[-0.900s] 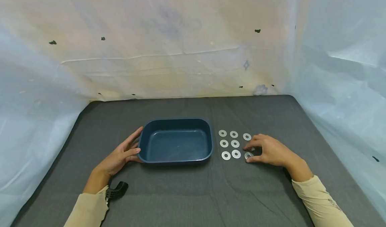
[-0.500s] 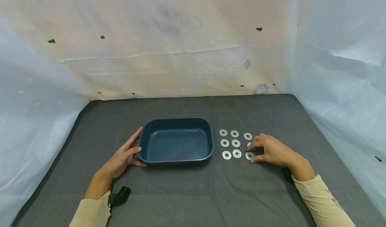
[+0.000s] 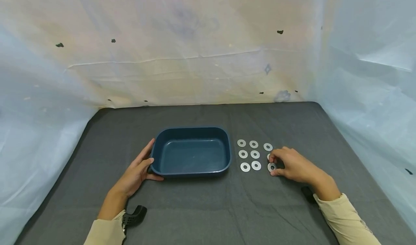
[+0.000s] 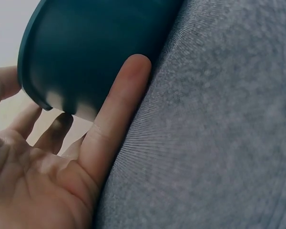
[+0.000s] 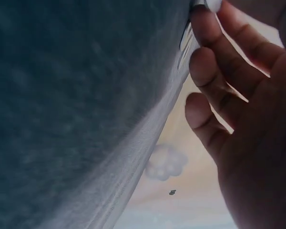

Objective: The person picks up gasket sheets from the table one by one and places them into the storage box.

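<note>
In the head view, the right hand has drawn its curled fingers in over the near right washer, and that washer has slid slightly toward the counter's right edge, opening a wider gap to its neighbour. This suggests its place in the row is being adjusted. Index finger and thumb appear to pinch it at opposite edges. It is a flat, pale silver ring with a round hole, like the other washers, which lie in three rows between the tray and the right hand; one is mostly hidden behind the index finger. The left hand has shifted a finger further along the tray's near left corner.

In the left wrist view, that finger lies straight along the base of the tray's wall, bracing more than clutching it.

In the right wrist view, the fingers are bent, but the washer is too cropped to confirm the pinch.
</note>
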Available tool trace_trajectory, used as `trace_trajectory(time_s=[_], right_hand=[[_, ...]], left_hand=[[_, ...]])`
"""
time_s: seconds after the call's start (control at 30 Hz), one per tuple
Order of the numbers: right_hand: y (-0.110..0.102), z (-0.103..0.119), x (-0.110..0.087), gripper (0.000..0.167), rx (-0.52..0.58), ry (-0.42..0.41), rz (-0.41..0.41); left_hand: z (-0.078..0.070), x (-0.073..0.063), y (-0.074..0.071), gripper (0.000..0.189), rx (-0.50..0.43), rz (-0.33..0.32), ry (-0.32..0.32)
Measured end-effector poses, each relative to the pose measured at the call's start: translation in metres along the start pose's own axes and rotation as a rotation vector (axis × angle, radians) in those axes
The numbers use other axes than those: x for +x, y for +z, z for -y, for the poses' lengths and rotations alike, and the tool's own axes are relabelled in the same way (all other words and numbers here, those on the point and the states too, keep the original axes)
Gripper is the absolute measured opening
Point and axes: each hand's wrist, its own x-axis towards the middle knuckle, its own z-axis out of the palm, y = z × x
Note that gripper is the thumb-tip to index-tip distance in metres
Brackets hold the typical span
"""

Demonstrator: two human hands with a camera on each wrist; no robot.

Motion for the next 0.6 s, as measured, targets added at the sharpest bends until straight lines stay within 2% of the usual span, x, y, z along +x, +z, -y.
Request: trace_trajectory(time_s=[0.13,0.3,0.43,0.6], right_hand=[[0.001,0.007,-0.002,0.030,0.006,0.035,0.008],[-0.001,0.010,-0.011,0.035,0.097,0.086,0.046],[-0.002,0.006,-0.020,0.041,0.169,0.057,0.063],[-0.002,0.005,-0.023,0.038,0.209,0.046,0.065]], left_hand=[[0.001,-0.001,-0.004,0.062,0.003,-0.007,0.005],[0.002,0.000,-0.005,0.062,-0.003,-0.012,0.008],[0.003,0.001,-0.003,0.063,-0.035,-0.007,0.040],[0.002,-0.001,-0.001,0.064,-0.064,0.003,0.059]])
